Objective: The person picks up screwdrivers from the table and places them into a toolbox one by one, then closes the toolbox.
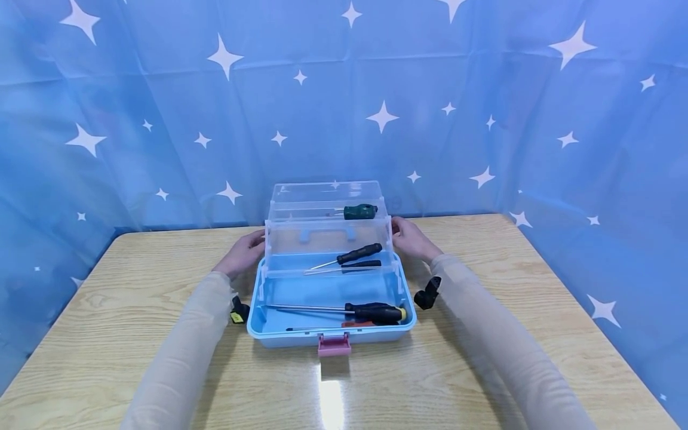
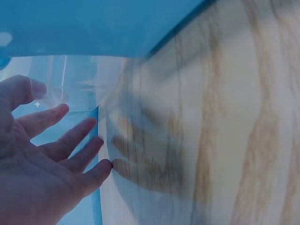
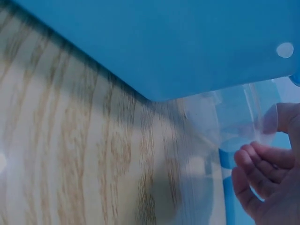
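A light-blue toolbox [image 1: 331, 340] stands unlatched on the table, its clear folding trays [image 1: 290, 239] and clear lid [image 1: 325, 191] raised toward the back. My left hand [image 1: 248, 252] is at the trays' left side; in the left wrist view its fingers [image 2: 70, 140] spread loosely, the thumb tip overlapping clear plastic. On the opposite side, my right hand [image 1: 411, 237] has curled fingers [image 3: 258, 173], and its thumb and forefinger pinch a clear plastic edge. Inside the base lies a large black screwdriver [image 1: 371, 312], partly covering a red-handled one [image 1: 352, 324].
Two black-handled screwdrivers [image 1: 360, 253] lie in the lower clear tray, and a green-handled one [image 1: 360, 211] sits higher up. A pink latch [image 1: 334, 345] hangs at the front. Wood-grain table [image 1: 134, 286] surrounds the box; a blue starred curtain [image 1: 322, 113] hangs behind.
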Available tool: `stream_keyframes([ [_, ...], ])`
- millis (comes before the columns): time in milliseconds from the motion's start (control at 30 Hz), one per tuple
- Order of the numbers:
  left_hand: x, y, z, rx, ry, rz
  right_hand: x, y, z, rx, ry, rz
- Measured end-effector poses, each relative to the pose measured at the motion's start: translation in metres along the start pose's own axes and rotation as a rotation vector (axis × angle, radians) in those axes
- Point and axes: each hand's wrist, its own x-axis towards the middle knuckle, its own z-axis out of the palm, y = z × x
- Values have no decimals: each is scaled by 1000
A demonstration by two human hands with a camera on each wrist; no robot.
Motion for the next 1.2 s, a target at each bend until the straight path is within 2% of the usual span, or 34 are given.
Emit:
stream_keyframes([
  [167,2,0,-1,0,1,17,0,2,1,24,5,-16],
  [467,4,-1,-2,-55,18,48,-1,5,1,62,12,-26],
  [667,6,4,-4,-127,47,75,0,2,-2,68,58,-74],
  [967,8,9,-8,-135,85,77,-1,-3,-6,64,98,-118],
  [1200,8,10,-10,-174,100,108,-3,-3,-8,152,113,-123],
])
